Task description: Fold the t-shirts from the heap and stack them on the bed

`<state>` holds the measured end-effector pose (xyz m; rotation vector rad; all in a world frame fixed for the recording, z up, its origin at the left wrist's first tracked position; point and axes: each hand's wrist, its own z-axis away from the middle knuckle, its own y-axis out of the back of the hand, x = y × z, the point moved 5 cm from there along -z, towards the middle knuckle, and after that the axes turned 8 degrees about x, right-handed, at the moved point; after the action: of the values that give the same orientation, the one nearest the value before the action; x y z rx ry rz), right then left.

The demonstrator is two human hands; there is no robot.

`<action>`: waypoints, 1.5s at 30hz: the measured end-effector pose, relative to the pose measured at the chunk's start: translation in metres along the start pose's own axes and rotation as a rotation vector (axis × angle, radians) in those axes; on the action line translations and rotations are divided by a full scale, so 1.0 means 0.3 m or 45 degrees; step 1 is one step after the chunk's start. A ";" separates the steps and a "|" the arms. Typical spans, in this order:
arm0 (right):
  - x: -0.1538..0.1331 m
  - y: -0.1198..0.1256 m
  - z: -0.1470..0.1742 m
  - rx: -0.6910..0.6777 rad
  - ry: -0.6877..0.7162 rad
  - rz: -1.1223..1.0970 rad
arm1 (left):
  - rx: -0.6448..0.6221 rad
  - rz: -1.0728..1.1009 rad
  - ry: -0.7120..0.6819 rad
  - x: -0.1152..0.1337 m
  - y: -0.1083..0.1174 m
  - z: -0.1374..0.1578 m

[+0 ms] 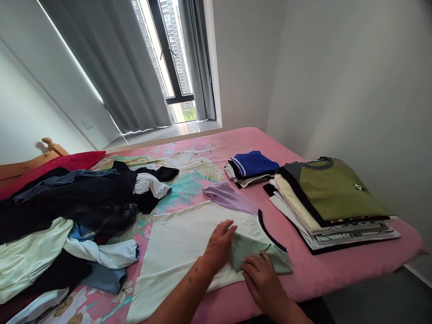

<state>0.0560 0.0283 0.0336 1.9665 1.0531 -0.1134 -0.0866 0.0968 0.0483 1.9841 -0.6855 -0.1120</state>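
Observation:
A cream T-shirt (182,238) lies spread on the bed with its black-trimmed neckline toward the right. Its lilac sleeve (232,196) extends away from me, while the pale green sleeve (248,246) is folded back over the body on the near side. My left hand (220,245) rests on the shirt at the inner end of the green sleeve, fingers stretched and slightly apart. At the near edge of that sleeve, my right hand (261,278) has its fingers bent over the fabric, gripping it; the thumb side is partly hidden.
A tall stack of folded shirts (337,193), olive one on top, sits at the right. Behind the T-shirt is a smaller folded pile (253,164) topped with blue. Loose clothes (84,202) heap on the left of the pink bed (243,139). A window stands beyond.

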 end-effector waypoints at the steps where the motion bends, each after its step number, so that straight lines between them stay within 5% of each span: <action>1: 0.003 0.003 -0.002 -0.004 0.001 0.009 | -0.035 -0.006 0.010 0.038 -0.029 0.001; 4: 0.025 0.006 -0.020 -0.014 0.017 0.087 | -0.116 -0.118 0.073 0.095 -0.093 0.025; 9: 0.086 -0.063 -0.023 -0.150 0.061 0.355 | -0.166 -0.254 0.149 0.049 -0.098 0.098; 14: 0.199 -0.124 0.067 -0.230 -0.231 0.608 | -0.184 -0.266 0.234 -0.016 -0.105 0.147; 17: 0.243 -0.081 0.094 -0.179 -0.249 0.614 | -0.200 -0.246 0.276 -0.030 -0.121 0.159; 21: 0.270 0.073 0.082 0.035 -0.231 0.497 | -0.210 -0.216 0.298 -0.030 -0.120 0.161; 23: 0.259 0.143 0.080 0.104 -0.194 0.402 | -0.206 -0.205 0.301 -0.028 -0.116 0.160; 26: 0.205 0.172 0.089 -0.013 -0.052 0.321 | -0.189 -0.199 0.306 -0.026 -0.112 0.160; 34: 0.047 0.041 0.091 -0.494 0.416 0.273 | -0.143 -0.219 0.266 -0.032 -0.123 0.165; 45: 0.024 -0.005 0.030 -0.510 0.280 0.276 | -0.176 -0.173 0.228 -0.045 -0.127 0.173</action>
<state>0.0622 0.0265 0.0241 1.7344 0.9082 0.4112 -0.1006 0.0759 -0.0125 1.8797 -0.4163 -0.0605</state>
